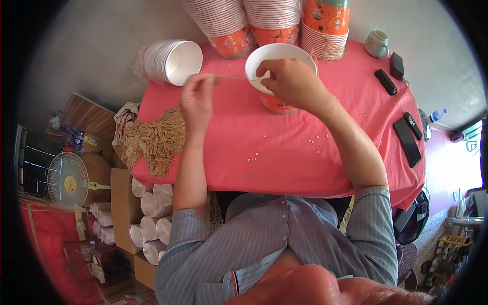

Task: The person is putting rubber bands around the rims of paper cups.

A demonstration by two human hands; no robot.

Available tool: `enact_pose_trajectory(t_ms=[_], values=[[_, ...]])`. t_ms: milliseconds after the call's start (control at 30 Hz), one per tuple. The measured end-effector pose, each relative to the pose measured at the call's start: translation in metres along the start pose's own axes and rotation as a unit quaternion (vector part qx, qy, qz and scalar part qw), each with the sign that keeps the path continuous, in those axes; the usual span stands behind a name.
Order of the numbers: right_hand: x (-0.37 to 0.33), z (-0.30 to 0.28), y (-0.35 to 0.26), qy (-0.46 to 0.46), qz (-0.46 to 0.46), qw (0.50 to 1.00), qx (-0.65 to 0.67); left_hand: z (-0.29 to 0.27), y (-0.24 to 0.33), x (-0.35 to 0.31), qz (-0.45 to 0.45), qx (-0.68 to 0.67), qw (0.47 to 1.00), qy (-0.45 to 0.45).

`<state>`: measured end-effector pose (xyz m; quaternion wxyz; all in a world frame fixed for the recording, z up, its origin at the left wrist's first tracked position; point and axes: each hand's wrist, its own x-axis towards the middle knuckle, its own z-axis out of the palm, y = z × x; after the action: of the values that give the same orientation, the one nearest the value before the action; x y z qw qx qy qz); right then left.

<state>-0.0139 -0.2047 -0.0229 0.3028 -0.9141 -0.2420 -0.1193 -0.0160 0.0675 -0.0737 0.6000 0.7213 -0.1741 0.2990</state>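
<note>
A thin cord (231,77) runs taut between my two hands above the pink-covered table. My left hand (197,100) pinches one end of it, slightly blurred, left of an orange paper bucket (277,105) with a white inside. Over that bucket's mouth, my right hand (294,84) is closed in a pinch at the other end, beside the near left rim. The right fingers hide part of the bucket's inside. A loose heap of tan cords (155,141) lies on the table's left side, near my left forearm.
Nested buckets stand in wrapped stacks (272,20) at the back, another white stack (183,62) lying on its side. A mug (376,43), phone (407,143) and small black devices sit at right. Small white bits (253,156) dot the cloth. A carton (126,211) and fan (69,180) are lower left.
</note>
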Motion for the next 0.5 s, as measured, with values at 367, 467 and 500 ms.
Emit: enact_pose_trajectory(t_ms=[367, 467, 500], values=[[-0.008, -0.017, -0.019, 0.029, -0.096, 0.981, 0.167, 0.039, 0.102, 0.036, 0.167, 0.111, 0.967, -0.158], [-0.008, -0.021, -0.032, -0.049, 0.024, 0.958, 0.281, 0.046, 0.101, 0.033, 0.129, 0.085, 0.971, -0.183], [-0.012, -0.026, -0.038, -0.043, 0.015, 0.959, 0.281, 0.046, 0.096, 0.031, 0.121, 0.063, 0.974, -0.182]])
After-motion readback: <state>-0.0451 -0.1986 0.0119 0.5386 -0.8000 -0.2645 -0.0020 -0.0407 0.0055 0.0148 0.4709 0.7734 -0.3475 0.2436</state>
